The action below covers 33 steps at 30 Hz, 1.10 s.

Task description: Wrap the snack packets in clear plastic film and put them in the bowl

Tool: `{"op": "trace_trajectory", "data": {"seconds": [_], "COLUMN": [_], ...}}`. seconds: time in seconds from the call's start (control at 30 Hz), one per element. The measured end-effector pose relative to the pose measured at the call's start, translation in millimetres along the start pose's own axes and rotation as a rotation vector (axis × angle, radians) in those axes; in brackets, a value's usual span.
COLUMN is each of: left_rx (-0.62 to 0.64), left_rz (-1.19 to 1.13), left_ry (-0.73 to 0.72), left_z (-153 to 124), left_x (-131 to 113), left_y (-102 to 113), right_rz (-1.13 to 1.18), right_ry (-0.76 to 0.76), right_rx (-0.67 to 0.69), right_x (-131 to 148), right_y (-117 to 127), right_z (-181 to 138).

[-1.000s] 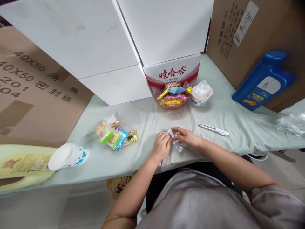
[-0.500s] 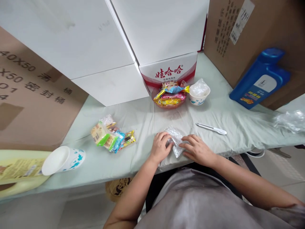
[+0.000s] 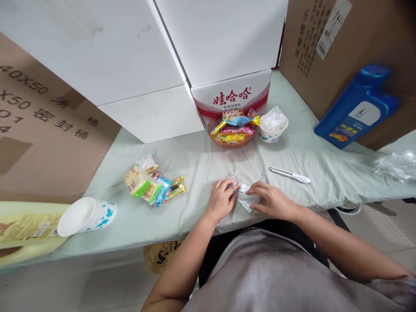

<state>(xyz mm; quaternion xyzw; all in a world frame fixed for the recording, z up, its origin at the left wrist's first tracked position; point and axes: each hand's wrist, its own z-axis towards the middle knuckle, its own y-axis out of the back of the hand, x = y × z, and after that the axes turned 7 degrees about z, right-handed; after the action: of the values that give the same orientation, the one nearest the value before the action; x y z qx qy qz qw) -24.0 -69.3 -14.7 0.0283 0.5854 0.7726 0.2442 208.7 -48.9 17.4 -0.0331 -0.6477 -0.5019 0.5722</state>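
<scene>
A crumpled piece of clear bubble wrap (image 3: 244, 197) lies near the front edge of the cloth-covered table. My left hand (image 3: 222, 197) has its fingers curled and gripping the wrap's left side. From the other side, my right hand (image 3: 269, 199) pinches it between thumb and fingers. Beyond the hands stands a reddish clear bowl (image 3: 235, 143) heaped with wrapped snacks (image 3: 235, 128). A white utility knife (image 3: 289, 174) rests to the right of my right hand. Several packaged snacks (image 3: 152, 186) are piled to the left.
A paper cup stuffed with clear plastic (image 3: 273, 120) stands beside the bowl. At left, another paper cup (image 3: 102, 215) lies tipped by a yellow jug (image 3: 29, 225). A blue bottle (image 3: 357, 108), more clear plastic (image 3: 398, 165) and a carton (image 3: 325, 78) are right; white boxes (image 3: 224, 39) stand behind.
The bubble wrap, flatter before, is now more crumpled between my hands. My right hand's fingers have drawn in from spread to a pinch. The other things keep their places.
</scene>
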Motion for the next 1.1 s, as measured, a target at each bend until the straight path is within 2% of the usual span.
{"op": "trace_trajectory", "data": {"seconds": [0.1, 0.2, 0.3, 0.4, 0.47, 0.57, 0.67, 0.77, 0.87, 0.97, 1.1], "left_rx": [0.007, 0.002, -0.029, -0.043, -0.025, -0.007, -0.014, -0.049, -0.037, 0.003, -0.003], "left_rz": [0.020, 0.025, -0.008, -0.075, -0.120, -0.140, -0.112, -0.105, -0.103, -0.054, 0.009], "left_ry": [-0.003, -0.001, -0.016, -0.072, -0.110, -0.105, -0.057, -0.041, -0.040, -0.030, 0.020], "left_z": [-0.3, -0.7, -1.6, -2.5, -2.7, -3.2, -4.6, -5.9, -5.3, -3.0, -0.6], "left_x": [-0.5, -0.8, -1.1, -0.4, 0.7, 2.9, 4.7, 4.9, 3.6, 1.7, -0.7], "left_y": [-0.5, -0.5, -0.4, 0.0, 0.1, -1.1, -3.6, -5.2, -4.4, -2.8, -1.1], "right_rz": [-0.238, -0.355, -0.374, -0.295, -0.219, -0.192, -0.280, -0.446, -0.543, -0.540, -0.558], "right_ry": [0.142, 0.180, 0.248, 0.341, 0.292, 0.052, -0.184, -0.324, -0.343, -0.320, -0.275], "right_rx": [0.033, 0.005, -0.036, 0.031, 0.082, 0.066, -0.003, -0.007, 0.007, -0.009, -0.169], "right_x": [-3.7, -9.5, -10.3, -3.9, 1.4, 4.9, 1.1, -6.7, -13.7, -19.0, -26.4], "right_y": [1.9, -0.2, -3.5, -5.1, -4.9, -4.4, -7.4, -15.7, -25.2, -28.1, -17.8], "right_z": [-4.0, -9.4, -13.9, -11.7, -3.7, 18.0, 44.1, 62.5, 68.0, 66.4, 63.8]}}
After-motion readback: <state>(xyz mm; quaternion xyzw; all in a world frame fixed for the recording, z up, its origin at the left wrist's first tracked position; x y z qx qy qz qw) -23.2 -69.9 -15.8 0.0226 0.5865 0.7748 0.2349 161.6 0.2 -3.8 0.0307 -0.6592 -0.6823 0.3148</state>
